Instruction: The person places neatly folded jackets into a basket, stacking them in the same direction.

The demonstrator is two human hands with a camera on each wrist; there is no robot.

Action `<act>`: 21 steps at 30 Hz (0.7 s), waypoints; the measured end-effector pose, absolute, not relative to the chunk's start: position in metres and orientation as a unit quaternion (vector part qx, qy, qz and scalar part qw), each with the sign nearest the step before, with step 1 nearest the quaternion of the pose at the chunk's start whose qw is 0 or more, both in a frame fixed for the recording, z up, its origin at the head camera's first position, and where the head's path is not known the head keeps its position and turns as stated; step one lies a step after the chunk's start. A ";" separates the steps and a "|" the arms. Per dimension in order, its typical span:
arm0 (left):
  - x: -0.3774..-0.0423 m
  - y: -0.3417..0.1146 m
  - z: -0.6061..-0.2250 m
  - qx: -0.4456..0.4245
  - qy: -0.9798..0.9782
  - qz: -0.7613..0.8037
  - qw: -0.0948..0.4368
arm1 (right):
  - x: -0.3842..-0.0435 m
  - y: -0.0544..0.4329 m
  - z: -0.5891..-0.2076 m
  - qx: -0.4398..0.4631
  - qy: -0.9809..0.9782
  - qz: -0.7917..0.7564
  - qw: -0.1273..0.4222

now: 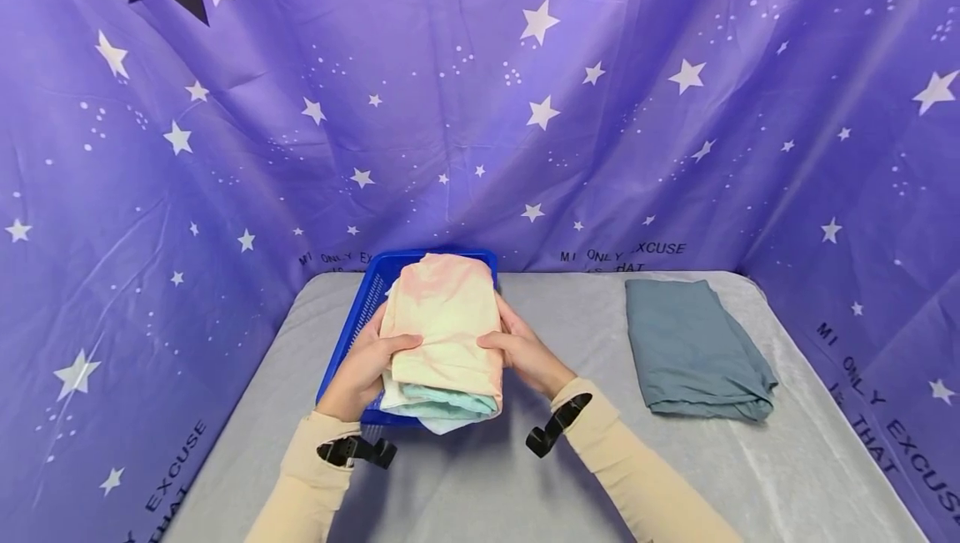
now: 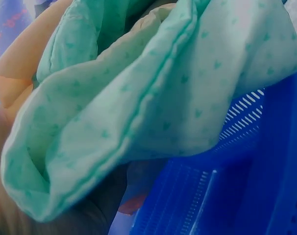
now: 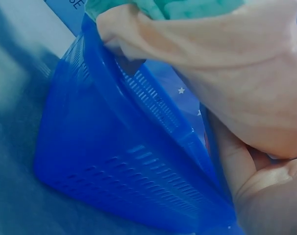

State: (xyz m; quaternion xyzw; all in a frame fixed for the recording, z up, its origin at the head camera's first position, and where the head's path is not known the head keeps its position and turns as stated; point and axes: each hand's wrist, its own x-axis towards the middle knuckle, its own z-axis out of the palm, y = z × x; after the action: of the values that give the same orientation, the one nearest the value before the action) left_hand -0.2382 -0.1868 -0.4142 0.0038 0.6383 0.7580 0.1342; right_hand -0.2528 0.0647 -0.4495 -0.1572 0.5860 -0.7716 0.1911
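A folded cloth bundle, pale peach and cream outside, is held over the blue plastic basket. Mint-green fabric with small darker prints shows in its lower folds, near in the left wrist view. My left hand grips the bundle's left side, thumb on top and the other fingers tucked underneath. On the opposite side my right hand holds it the same way, its thumb pressing the top layer. Beneath the right edge of the cloth, the right wrist view shows that hand and the basket's slotted wall.
A folded grey-blue cloth lies on the right of the grey-covered table. Purple curtains with stars and lettering hang behind the table and along both sides. Black straps with small mounts circle both sleeves' wrists.
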 end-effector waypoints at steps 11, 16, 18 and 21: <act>-0.254 -0.199 -0.423 -0.037 0.644 0.748 0.153 | -0.266 0.050 -0.452 -0.122 0.590 -0.771 0.204; -0.265 -0.203 -0.425 -0.055 0.644 0.744 0.166 | -0.274 0.046 -0.450 -0.097 0.595 -0.768 0.214; -0.269 -0.205 -0.426 -0.058 0.646 0.742 0.171 | -0.277 0.045 -0.451 -0.088 0.596 -0.768 0.216; -0.275 -0.207 -0.427 -0.058 0.646 0.740 0.178 | -0.282 0.043 -0.454 -0.078 0.596 -0.769 0.217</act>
State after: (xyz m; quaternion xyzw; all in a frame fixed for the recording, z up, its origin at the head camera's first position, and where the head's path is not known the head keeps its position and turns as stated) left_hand -0.2753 -0.2066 -0.4269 -0.0580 0.6462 0.7398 0.1783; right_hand -0.2823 0.0428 -0.4540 -0.0778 0.5964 -0.7688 0.2173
